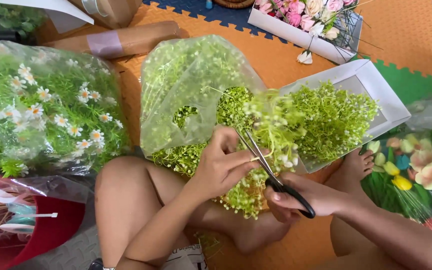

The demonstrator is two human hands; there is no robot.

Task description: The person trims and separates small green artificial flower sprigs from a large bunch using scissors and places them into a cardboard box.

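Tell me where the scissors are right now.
The scissors are just right of centre in the head view, black handles in the right hand, blades pointing up-left into the green sprigs that the left hand pinches.

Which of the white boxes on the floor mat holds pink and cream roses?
The white cardboard box at the top edge, beyond the hands. The nearer open white box holds only tiny yellow-green sprigs.

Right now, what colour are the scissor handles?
Black; the scissors sit in the right hand, blades silver, seen in the head view.
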